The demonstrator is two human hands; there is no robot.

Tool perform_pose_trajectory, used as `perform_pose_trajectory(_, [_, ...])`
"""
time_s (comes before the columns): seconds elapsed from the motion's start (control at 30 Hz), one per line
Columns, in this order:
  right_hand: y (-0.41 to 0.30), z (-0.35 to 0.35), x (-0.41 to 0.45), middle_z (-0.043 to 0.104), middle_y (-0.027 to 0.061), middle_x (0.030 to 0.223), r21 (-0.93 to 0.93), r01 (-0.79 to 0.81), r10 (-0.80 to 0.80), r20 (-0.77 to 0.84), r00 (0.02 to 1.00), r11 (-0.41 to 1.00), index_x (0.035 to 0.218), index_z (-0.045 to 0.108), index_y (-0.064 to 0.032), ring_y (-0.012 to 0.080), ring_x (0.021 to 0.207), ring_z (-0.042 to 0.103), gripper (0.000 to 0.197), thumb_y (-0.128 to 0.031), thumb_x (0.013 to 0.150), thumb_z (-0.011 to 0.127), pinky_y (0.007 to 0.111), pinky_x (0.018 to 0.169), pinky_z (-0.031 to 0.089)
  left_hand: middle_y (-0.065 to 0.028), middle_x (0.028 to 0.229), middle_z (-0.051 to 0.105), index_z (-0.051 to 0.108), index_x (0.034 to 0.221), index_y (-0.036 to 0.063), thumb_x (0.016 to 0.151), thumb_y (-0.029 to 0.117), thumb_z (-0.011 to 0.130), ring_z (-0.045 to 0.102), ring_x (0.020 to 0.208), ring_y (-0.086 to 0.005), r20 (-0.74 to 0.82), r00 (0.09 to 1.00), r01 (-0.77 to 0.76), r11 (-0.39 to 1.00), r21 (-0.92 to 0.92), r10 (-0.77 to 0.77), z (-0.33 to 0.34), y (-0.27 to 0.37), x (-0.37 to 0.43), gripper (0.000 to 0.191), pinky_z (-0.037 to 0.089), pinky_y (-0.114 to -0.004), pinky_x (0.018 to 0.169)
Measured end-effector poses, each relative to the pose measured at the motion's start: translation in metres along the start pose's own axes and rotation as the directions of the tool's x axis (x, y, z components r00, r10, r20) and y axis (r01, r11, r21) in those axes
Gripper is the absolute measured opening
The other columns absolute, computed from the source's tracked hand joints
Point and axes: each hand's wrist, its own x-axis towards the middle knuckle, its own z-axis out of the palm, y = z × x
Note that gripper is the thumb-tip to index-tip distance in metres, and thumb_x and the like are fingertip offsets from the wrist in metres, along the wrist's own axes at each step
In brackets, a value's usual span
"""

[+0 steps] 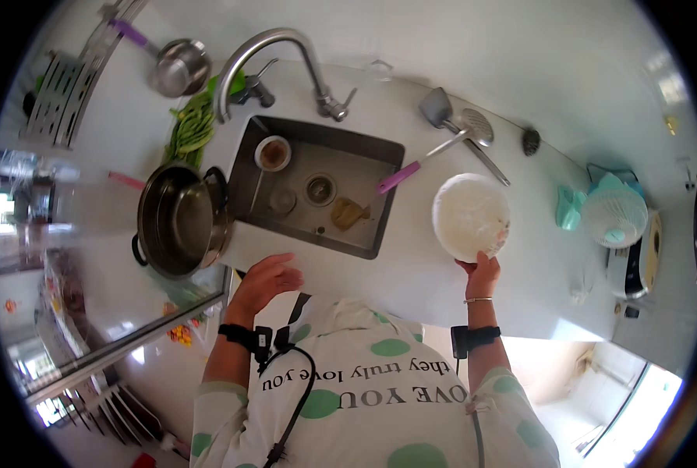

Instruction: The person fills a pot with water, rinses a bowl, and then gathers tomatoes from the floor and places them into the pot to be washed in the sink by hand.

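Note:
My right hand point(482, 274) grips the near rim of a white bowl point(471, 216) over the counter right of the sink. My left hand point(271, 282) is held above the counter's front edge with its fingers apart and nothing in them. Between and beyond the hands lies the dark metal sink point(319, 126). In it are a small white bowl with brown contents point(273, 153) at the back left, a drain strainer point(320, 189) and a crumpled tan cloth or sponge point(347, 213). A slotted skimmer with a purple handle point(399, 178) rests across the sink's right rim.
A large steel pot point(180, 220) stands left of the sink, with green vegetables point(190, 131) and a steel saucepan point(182, 68) behind. The faucet point(278, 36) arches over the back left. A spatula point(436, 107), dark scrubber point(531, 141) and turquoise fan point(614, 210) are on the right.

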Motion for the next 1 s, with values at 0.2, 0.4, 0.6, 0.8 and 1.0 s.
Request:
perform_pose_trajectory(0.2, [0.017, -0.007, 0.028, 0.056, 0.0214, 0.136, 0.162, 0.009, -0.014, 0.035, 0.999, 0.987, 0.147, 0.037, 0.0063, 0.0371, 0.113, 0.064, 0.051, -0.012, 0.100, 0.046, 0.049, 0.091, 0.061, -0.0206, 0.115, 0.067, 0.050, 0.138, 0.0015, 0.096, 0.021, 0.061, 0.067, 0.102, -0.0351, -0.615, 0.784, -0.353, 0.875, -0.333, 0.083, -0.070, -0.113, -0.096, 0.048, 0.055, -0.045, 0.094])
perform_pose_trajectory(0.4, [0.015, -0.001, 0.018, 0.061, 0.0212, 0.121, 0.032, -0.151, 0.149, 0.070, 0.986, 0.988, 0.140, 0.044, 0.0033, 0.0315, 0.100, 0.065, 0.058, -0.043, 0.105, 0.048, 0.042, 0.090, 0.059, -0.0301, 0.131, 0.056, 0.039, 0.145, -0.0042, 0.099, 0.014, 0.053, 0.061, 0.115, -0.0444, -0.754, 0.656, -0.618, 0.566, -0.545, -0.009, -0.079, -0.251, -0.160, 0.052, 0.050, -0.053, 0.102])
perform_pose_trajectory(0.6, [0.049, 0.051, -0.055, 0.065, 0.0097, 0.076, -0.437, -0.124, 0.272, 0.295, 0.916, 0.891, 0.102, 0.060, -0.0016, 0.0195, 0.061, 0.061, 0.042, -0.043, 0.104, 0.052, 0.033, 0.059, 0.055, -0.0302, 0.133, 0.055, 0.037, 0.146, -0.0054, 0.098, 0.014, 0.054, 0.059, 0.117, -0.0440, -0.803, 0.595, -0.741, 0.377, -0.556, -0.015, -0.063, -0.320, -0.193, 0.055, 0.050, -0.051, 0.102])
perform_pose_trajectory(0.8, [0.097, 0.166, -0.146, 0.061, 0.0021, 0.079, -0.395, 0.749, 0.073, 0.903, 0.424, 0.532, 0.082, 0.062, -0.0012, 0.0077, 0.063, 0.050, 0.020, -0.011, 0.099, 0.062, 0.024, 0.058, 0.041, -0.0206, 0.121, 0.063, 0.049, 0.136, 0.0029, 0.097, 0.019, 0.055, 0.064, 0.109, -0.0348, -0.813, 0.577, -0.755, 0.331, -0.567, -0.076, -0.076, -0.384, -0.250, 0.042, 0.053, -0.046, 0.097])
perform_pose_trajectory(1.0, [0.159, 0.217, -0.206, 0.059, 0.0098, 0.135, -0.291, 0.753, 0.105, 0.953, 0.286, 0.590, 0.142, 0.052, -0.0035, 0.0163, 0.102, 0.065, 0.048, -0.013, 0.097, 0.064, 0.030, 0.085, 0.056, -0.0205, 0.119, 0.063, 0.052, 0.131, 0.0040, 0.098, 0.022, 0.057, 0.063, 0.110, -0.0362, -0.874, 0.477, -0.865, 0.131, -0.485, -0.091, -0.111, -0.487, -0.314, 0.038, 0.052, -0.048, 0.098])
